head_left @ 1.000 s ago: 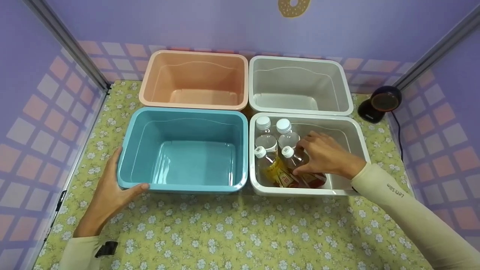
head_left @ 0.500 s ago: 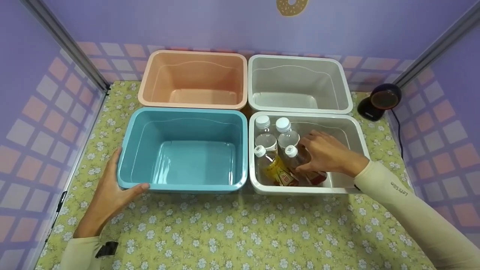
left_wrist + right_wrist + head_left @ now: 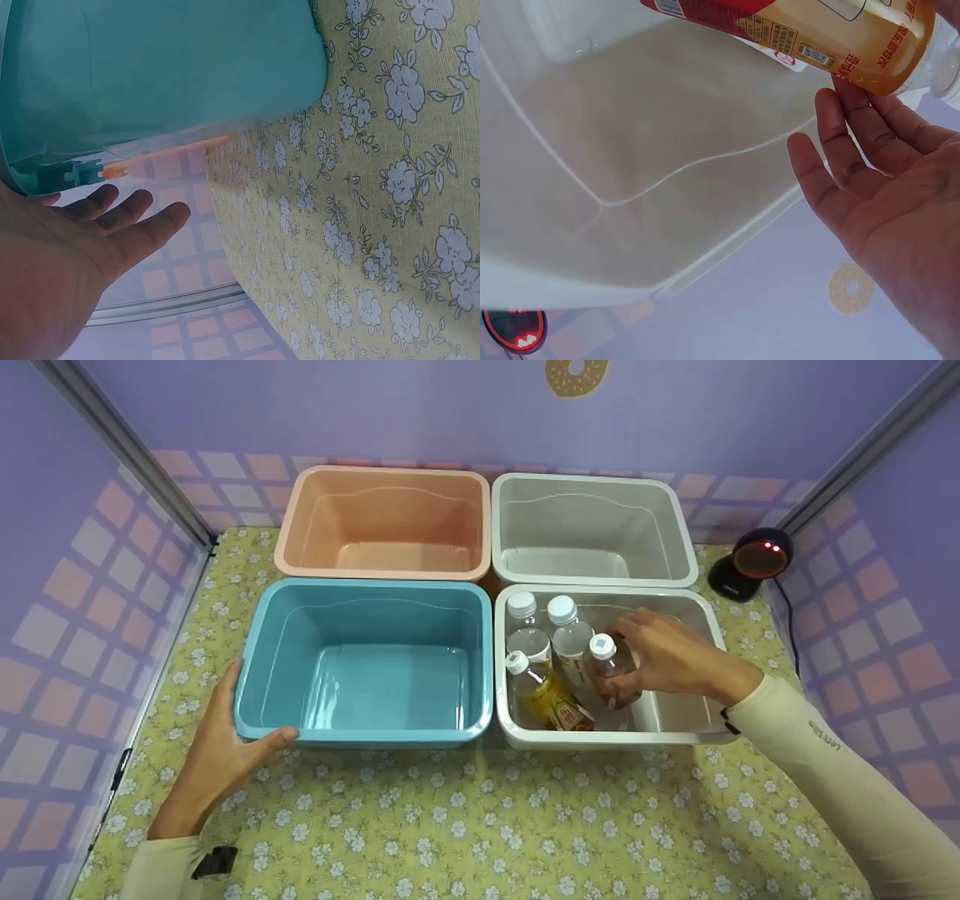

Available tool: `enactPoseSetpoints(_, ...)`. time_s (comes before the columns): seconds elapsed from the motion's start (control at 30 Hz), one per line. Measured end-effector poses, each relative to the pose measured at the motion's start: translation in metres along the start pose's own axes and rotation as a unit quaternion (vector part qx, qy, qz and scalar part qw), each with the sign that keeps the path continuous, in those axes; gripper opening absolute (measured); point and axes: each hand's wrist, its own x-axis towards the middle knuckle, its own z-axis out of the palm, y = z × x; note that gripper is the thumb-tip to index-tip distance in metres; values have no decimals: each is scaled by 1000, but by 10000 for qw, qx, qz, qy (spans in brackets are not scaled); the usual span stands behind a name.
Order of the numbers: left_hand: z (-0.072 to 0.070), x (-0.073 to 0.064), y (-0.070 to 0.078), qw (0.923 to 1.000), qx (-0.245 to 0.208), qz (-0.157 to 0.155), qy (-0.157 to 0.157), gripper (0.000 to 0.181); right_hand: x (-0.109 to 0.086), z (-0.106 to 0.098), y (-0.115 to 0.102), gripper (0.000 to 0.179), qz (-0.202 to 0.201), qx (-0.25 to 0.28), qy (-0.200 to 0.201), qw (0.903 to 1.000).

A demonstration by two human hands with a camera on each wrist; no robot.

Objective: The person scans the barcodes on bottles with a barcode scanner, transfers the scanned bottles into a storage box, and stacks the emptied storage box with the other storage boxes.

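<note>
In the head view my right hand [image 3: 667,656] holds a bottle [image 3: 613,667] of amber drink by its upper part, inside the front light-grey bin [image 3: 615,739]. Its white cap points up towards the camera, and the right wrist view shows a red label on the bottle [image 3: 840,41]. To its left, several other bottles stand in the same bin: a yellow-labelled bottle [image 3: 553,703] and two larger bottles with wide white caps, one a clear bottle [image 3: 571,639]. My left hand [image 3: 225,742] rests at the blue bin's [image 3: 360,735] near-left corner, thumb on the rim, fingers extended along the outer side.
Behind stand a peach bin [image 3: 386,575] and another light-grey bin [image 3: 600,581], close against the front pair. A black scanner [image 3: 754,562] with red lights and a cable stands at the right. Purple walls enclose the flowered tablecloth [image 3: 450,817] on three sides.
My right hand has drawn the amber bottle up and slightly right, tilting it upright, away from the yellow-labelled bottle. Red lights now show on the scanner. My left hand stays put.
</note>
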Motion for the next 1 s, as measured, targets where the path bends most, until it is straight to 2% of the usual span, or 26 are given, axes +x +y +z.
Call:
enactPoseSetpoints(0.13,1,1,-1,10000,38,-13,22,130,-5,-5,1,69,169,304,-55,9994)
enactPoseSetpoints(0.33,2,1,-3,9998,-175,-81,-19,129,-12,-10,4,68,309,659,-79,9973)
enactPoseSetpoints(0.8,4,-2,-5,9985,-477,-275,0,128,-23,-19,14,62,-142,867,342,9955)
enactPoseSetpoints(1.0,3,-1,-3,9984,-468,-312,-20,128,-29,-25,15,63,-78,965,352,9947)
